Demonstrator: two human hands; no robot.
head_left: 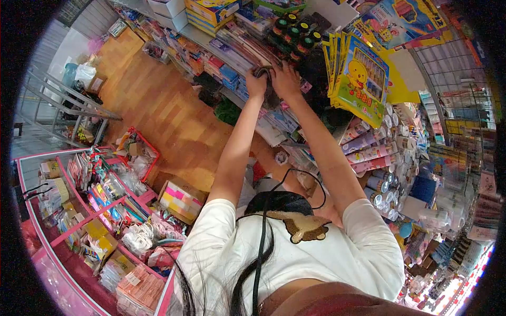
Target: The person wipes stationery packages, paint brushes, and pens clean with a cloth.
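A dark grey-brown cloth [271, 98] hangs bunched between my two hands over the shelf goods. My left hand [256, 84] is closed on its left side, near the top folds. Against the right side of the same cloth, my right hand [286, 82] has its fingers bent over it; the fingertips are partly hidden. Just beyond my hands lies a row of flat, plastic-wrapped packs [243, 48]. Dark bottles with coloured caps [295, 36] stand close to my right hand.
Yellow duck-print packs [361, 76] stand to the right, above many cylindrical tubs [387, 189]. A pink-edged divided bin [87, 217] full of small goods is at lower left. An open carton [182, 203] and red crate [138, 155] rest beside it on the wooden floor [153, 105].
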